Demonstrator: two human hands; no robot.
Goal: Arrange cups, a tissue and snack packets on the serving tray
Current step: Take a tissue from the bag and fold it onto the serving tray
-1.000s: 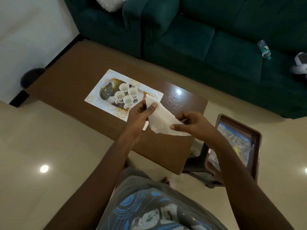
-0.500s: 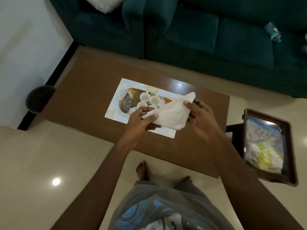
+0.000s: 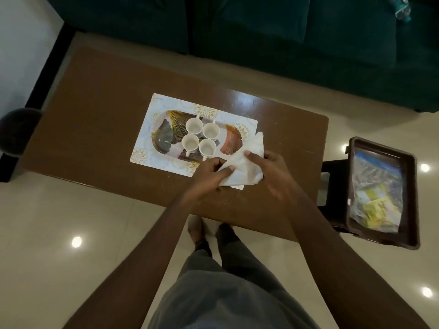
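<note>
Where the hands overlap the tissue (image 3: pixel 247 162), its lower folds are hidden; the left hand (image 3: pixel 209 174) pinches one corner, the right hand (image 3: pixel 273 172) grips the other side. It hangs over the serving tray's (image 3: pixel 166 136) near-right end, beside four cups (image 3: pixel 200 137). Snack packets (image 3: pixel 377 198) blur inside a bag right of the table (image 3: pixel 95 103), whose left stretch lies bare.

Tissue (image 3: pixel 247 162) folded smaller between closer hands.
</note>
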